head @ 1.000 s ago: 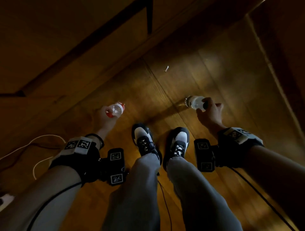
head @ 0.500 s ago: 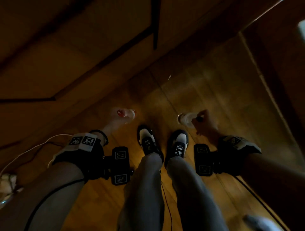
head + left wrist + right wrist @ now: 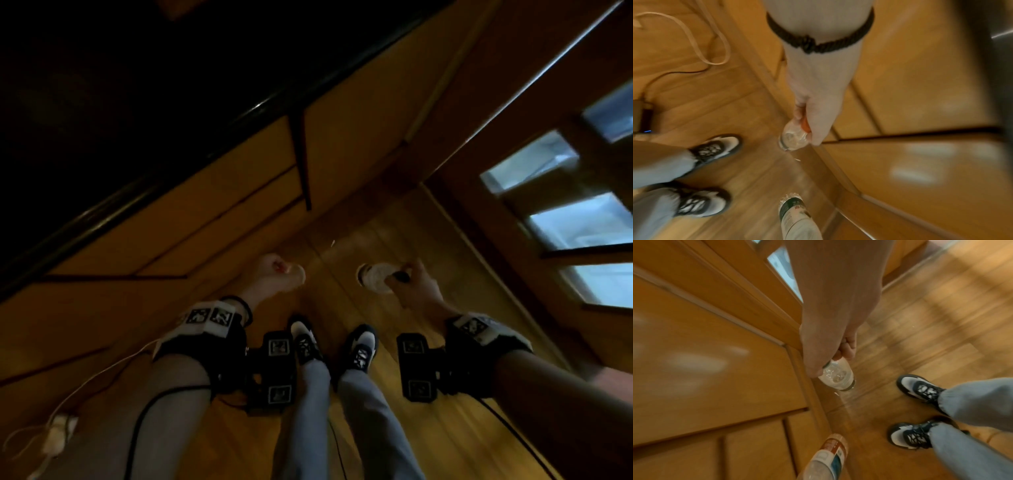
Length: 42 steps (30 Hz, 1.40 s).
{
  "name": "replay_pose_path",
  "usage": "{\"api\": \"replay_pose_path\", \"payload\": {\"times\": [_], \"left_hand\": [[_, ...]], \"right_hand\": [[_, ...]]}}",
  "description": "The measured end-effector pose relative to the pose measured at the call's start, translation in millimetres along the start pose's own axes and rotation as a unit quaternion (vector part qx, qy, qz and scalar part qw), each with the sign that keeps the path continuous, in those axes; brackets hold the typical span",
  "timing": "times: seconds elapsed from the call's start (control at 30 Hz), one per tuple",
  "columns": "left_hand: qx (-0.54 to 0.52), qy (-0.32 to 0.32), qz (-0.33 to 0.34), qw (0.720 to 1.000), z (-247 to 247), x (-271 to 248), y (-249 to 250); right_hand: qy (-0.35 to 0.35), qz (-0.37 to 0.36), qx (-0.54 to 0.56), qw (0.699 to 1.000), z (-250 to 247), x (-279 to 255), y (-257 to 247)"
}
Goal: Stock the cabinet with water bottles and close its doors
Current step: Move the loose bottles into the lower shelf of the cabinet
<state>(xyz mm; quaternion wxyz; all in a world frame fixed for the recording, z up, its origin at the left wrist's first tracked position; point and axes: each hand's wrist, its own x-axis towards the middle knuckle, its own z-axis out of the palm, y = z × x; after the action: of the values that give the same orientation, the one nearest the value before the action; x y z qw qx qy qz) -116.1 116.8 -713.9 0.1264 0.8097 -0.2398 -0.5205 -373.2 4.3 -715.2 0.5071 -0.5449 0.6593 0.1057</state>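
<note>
My left hand (image 3: pixel 275 279) grips a clear water bottle (image 3: pixel 297 274) by its neck, fingers round the red cap (image 3: pixel 805 125); in the left wrist view the bottle (image 3: pixel 794 138) hangs downward over the floor. Round the dark-capped neck of a second clear bottle (image 3: pixel 375 278) curl the fingers of my right hand (image 3: pixel 411 284); this bottle (image 3: pixel 838 376) also hangs bottom down. Both are held above my shoes, in front of the wooden cabinet (image 3: pixel 212 219), whose door panels look closed.
A white cable and power strip (image 3: pixel 58 435) lie on the wooden floor at the left. A wooden door with glass panes (image 3: pixel 565 209) stands at the right. My shoes (image 3: pixel 305 339) are between the hands. A dark countertop edge (image 3: pixel 239 113) overhangs the cabinet.
The head view has tilted upward, bringing the cabinet front and the glazed door into sight. Both hands keep hold of their bottles and now sit closer together.
</note>
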Motion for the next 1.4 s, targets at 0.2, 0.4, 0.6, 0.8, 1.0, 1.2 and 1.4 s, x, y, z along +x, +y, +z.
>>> {"api": "replay_pose_path", "payload": {"times": [0.2,0.4,0.6,0.8,1.0,1.2,1.4], "left_hand": [[0.008,-0.012,0.039,0.999,-12.4,-51.1,87.5],[-0.001,-0.003,0.088,0.996,-29.1,-98.8,165.9],[-0.002,0.053,0.158,0.986,-58.4,-156.6,242.2],[0.036,0.114,0.219,0.968,-120.2,-214.8,304.1],[0.041,0.198,0.259,0.945,-172.1,-251.0,350.2],[0.005,0.25,0.237,0.939,-210.0,-246.1,371.6],[-0.025,0.3,0.222,0.927,-258.5,-207.0,400.1]], "right_hand": [[0.035,-0.046,0.009,0.998,-53.6,-52.3,-39.2],[0.06,-0.083,0.002,0.995,-106.5,-103.0,-74.5],[0.071,-0.164,-0.051,0.983,-164.4,-143.0,-121.4],[0.09,-0.255,-0.074,0.96,-214.1,-176.3,-174.2],[0.117,-0.349,-0.058,0.928,-256.9,-201.5,-246.7],[0.11,-0.425,-0.011,0.898,-281.2,-206.2,-311.7],[0.106,-0.462,-0.032,0.88,-286.9,-180.8,-375.3]]}}
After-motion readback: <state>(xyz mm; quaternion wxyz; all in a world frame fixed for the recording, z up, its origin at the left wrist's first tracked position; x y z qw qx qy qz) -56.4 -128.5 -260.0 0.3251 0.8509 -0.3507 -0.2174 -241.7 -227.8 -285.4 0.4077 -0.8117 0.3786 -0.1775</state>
